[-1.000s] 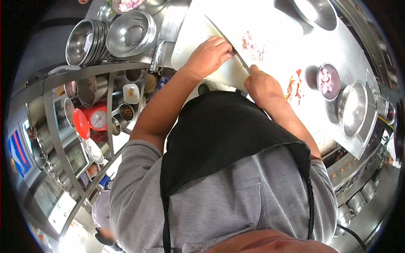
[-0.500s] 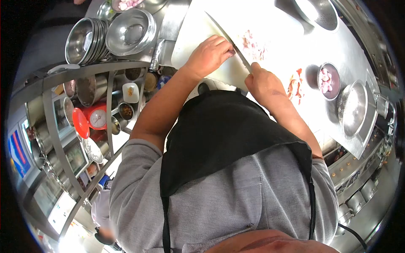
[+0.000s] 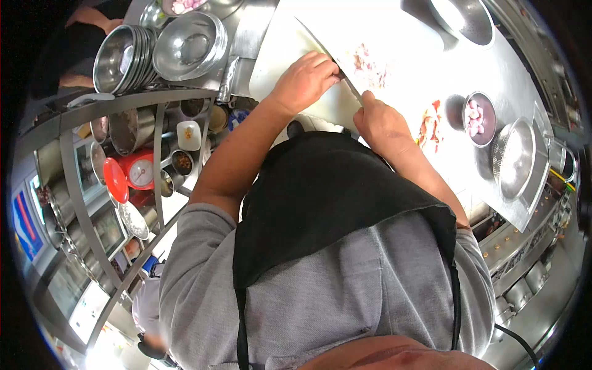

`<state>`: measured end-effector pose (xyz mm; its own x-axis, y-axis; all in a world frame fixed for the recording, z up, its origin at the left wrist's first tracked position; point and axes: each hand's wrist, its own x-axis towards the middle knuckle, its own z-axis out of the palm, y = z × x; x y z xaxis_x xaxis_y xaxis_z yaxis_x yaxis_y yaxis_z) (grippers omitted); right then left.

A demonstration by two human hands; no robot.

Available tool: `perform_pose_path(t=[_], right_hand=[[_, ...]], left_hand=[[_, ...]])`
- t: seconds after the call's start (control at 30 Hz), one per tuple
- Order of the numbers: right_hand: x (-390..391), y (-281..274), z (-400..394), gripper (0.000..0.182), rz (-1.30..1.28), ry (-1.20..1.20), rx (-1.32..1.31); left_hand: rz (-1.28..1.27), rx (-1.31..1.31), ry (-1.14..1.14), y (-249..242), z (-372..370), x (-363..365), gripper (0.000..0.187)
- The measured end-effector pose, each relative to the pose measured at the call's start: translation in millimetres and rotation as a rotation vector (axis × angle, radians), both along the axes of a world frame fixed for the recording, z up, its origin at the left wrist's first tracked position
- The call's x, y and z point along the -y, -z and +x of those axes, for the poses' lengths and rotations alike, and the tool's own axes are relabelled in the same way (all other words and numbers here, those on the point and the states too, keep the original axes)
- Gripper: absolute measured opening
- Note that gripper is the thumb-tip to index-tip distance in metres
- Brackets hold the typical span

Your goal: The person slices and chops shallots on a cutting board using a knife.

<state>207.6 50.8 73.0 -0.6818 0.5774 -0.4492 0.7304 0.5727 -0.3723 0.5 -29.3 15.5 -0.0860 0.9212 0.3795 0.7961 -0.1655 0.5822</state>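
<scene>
My right hand (image 3: 381,122) is closed round the handle of a long kitchen knife (image 3: 321,47), whose blade points up and to the left over the white cutting board (image 3: 280,58). Close to the blade's left side, my left hand (image 3: 306,81) has its fingers bent and pressed together on a small purplish shallot, mostly hidden by the fingertips. Just beyond the blade lies a pile of sliced shallot (image 3: 368,66). Reddish-brown peelings (image 3: 430,126) are heaped to the right of my right hand. A metal bowl (image 3: 487,126) farther right holds peeled pink shallots (image 3: 474,118).
A perforated colander (image 3: 515,159) stands at the right edge, and a large metal bowl (image 3: 467,21) at the top right. Stacked steel bowls (image 3: 191,48) sit at the upper left, above a shelf rack with a red scale (image 3: 140,171). A co-worker's arm (image 3: 92,17) shows at the far upper left.
A co-worker's arms and dark clothing have come into view at the upper left. My right hand and the knife have shifted slightly left; my left hand stays nearly in place.
</scene>
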Motion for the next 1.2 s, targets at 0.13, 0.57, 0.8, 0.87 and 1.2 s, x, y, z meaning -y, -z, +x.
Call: perform_pose_path(t=[0.13,0.57,0.8,0.87,1.2], right_hand=[[-2,-33,2,0.021,-0.075,-0.024,-0.01],[-4,-35,-3,0.023,-0.083,-0.005,-0.046],[6,-42,6,0.024,-0.104,0.012,0.067],[6,-29,2,0.025,-0.101,0.037,0.095],[-15,-7,2,0.026,-0.097,0.132,-0.047]], left_hand=[[-0.006,-0.016,0.012,-1,-2,0,0.02],[0.034,-0.022,0.02,2,-3,-1,0.019],[0.082,-0.046,0.006,3,-1,0,0.016],[0.084,-0.045,0.001,4,-1,0,0.016],[0.072,0.014,0.003,-3,4,1,0.027]])
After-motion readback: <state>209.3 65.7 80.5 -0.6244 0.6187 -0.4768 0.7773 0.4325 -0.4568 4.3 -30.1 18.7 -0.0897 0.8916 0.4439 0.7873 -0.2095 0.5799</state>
